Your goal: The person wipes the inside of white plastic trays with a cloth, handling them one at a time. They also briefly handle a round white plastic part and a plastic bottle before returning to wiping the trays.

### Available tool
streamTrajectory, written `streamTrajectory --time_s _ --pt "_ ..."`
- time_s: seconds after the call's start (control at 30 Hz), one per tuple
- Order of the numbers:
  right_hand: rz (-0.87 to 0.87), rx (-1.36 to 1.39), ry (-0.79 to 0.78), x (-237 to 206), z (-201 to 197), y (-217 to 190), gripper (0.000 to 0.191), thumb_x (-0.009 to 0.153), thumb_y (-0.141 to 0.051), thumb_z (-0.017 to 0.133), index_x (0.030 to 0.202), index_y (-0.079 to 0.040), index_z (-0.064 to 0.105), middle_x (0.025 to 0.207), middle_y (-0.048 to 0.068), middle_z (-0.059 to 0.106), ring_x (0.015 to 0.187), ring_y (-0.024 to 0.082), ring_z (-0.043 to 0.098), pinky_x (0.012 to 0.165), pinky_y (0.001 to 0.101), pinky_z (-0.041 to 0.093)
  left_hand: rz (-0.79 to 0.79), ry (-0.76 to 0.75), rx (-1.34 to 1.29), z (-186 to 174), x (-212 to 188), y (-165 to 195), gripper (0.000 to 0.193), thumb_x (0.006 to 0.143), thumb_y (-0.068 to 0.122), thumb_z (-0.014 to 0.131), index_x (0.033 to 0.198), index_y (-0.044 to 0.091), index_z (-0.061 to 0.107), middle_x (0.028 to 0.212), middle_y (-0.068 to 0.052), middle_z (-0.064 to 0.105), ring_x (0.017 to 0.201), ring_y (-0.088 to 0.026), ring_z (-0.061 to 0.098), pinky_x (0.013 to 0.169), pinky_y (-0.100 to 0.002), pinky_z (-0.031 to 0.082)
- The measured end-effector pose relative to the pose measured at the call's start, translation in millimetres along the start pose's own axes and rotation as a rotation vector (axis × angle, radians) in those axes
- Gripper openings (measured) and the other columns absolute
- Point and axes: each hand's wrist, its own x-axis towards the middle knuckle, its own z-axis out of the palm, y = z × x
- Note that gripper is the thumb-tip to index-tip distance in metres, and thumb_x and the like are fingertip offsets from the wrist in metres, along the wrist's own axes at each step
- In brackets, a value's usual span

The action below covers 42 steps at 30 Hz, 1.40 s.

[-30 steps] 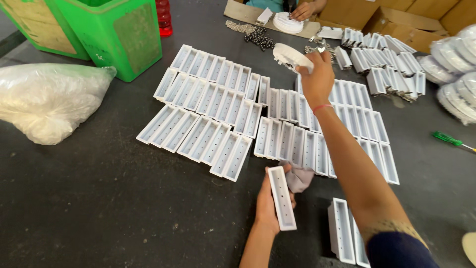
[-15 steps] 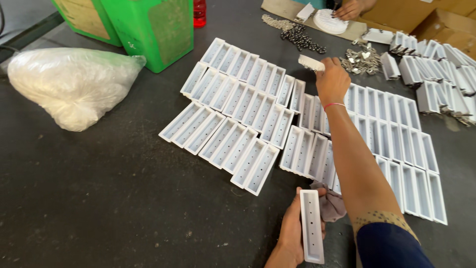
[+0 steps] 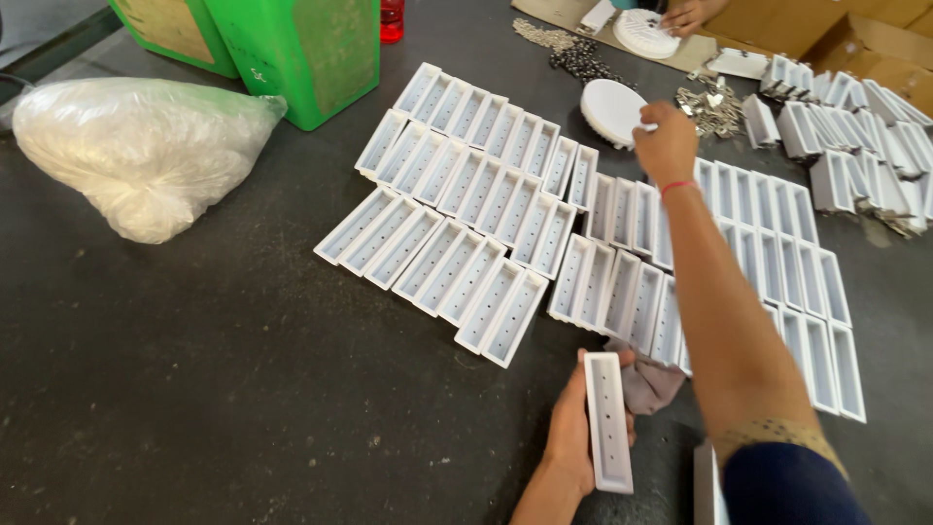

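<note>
Our left hand [image 3: 573,428] holds one white perforated tray [image 3: 607,420] close to us, beside a grey cloth [image 3: 649,384]. Our right hand [image 3: 665,141], stretched far, grips a round white disc [image 3: 610,112] above the laid tray rows [image 3: 505,204]. We think the forearm could brush those rows and disorder them.

Brown cardboard boxes [image 3: 777,24] top right — perhaps open; clear plastic bag [image 3: 136,146] left.

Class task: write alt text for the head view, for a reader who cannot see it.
The left hand grips a white perforated tray while the right hand holds a round white disc above rows of matching trays on a dark table.
</note>
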Motion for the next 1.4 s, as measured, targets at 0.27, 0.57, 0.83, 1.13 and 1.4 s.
streamTrajectory --time_s 0.27,0.57,0.83,1.13,1.4 --pt "-0.071 0.318 -0.191 -121.8 -199.0 -98.2 0.018 0.100 -0.003 0.064 0.117 -0.001 0.072 0.106 0.002 0.073 0.088 0.008 0.066 0.077 0.0245 0.054 0.014 -0.064 -0.077 -5.1 -4.5 -6.7 0.056 0.099 0.063 0.053 0.123 0.015 0.073 0.063 0.001 0.055 0.050 -0.012 0.054 0.046 -0.027 0.044" --pt "0.456 0.478 -0.152 -357.2 -300.3 -165.5 0.023 0.098 -0.011 0.066 0.115 0.003 0.073 0.104 0.006 0.076 0.095 0.011 0.069 0.085 0.0269 0.056 0.051 -0.182 0.133 -15.0 -11.4 -19.5 0.061 0.100 0.063 0.047 0.129 0.014 0.070 0.060 -0.001 0.053 0.048 -0.011 0.051 0.044 -0.027 0.043" --pt "0.287 0.477 0.135 -396.3 -279.8 -159.8 0.027 0.106 -0.014 0.062 0.128 0.000 0.069 0.124 0.009 0.072 0.116 0.018 0.066 0.099 0.0320 0.052 0.082 -0.306 0.303 -7.8 -38.7 -34.6 0.060 0.102 0.060 0.046 0.131 0.012 0.069 0.060 -0.002 0.053 0.050 -0.012 0.052 0.046 -0.026 0.044" --pt "0.167 0.463 -0.105 -416.6 -276.6 -164.0 0.051 0.101 -0.017 0.063 0.151 -0.012 0.050 0.158 0.013 0.050 0.142 0.026 0.051 0.107 0.0368 0.047 0.015 -0.320 0.380 13.7 -62.9 -49.2 0.058 0.104 0.055 0.044 0.128 0.007 0.066 0.075 0.001 0.060 0.056 -0.013 0.056 0.048 -0.028 0.045" --pt "0.416 0.611 -0.140 -418.1 -265.1 -166.2 0.048 0.093 -0.008 0.067 0.141 -0.012 0.061 0.136 0.007 0.065 0.109 0.018 0.070 0.073 0.0296 0.065 0.008 -0.427 0.434 15.0 -65.9 -49.6 0.055 0.108 0.056 0.043 0.130 0.011 0.067 0.063 -0.002 0.054 0.051 -0.011 0.052 0.047 -0.025 0.045"
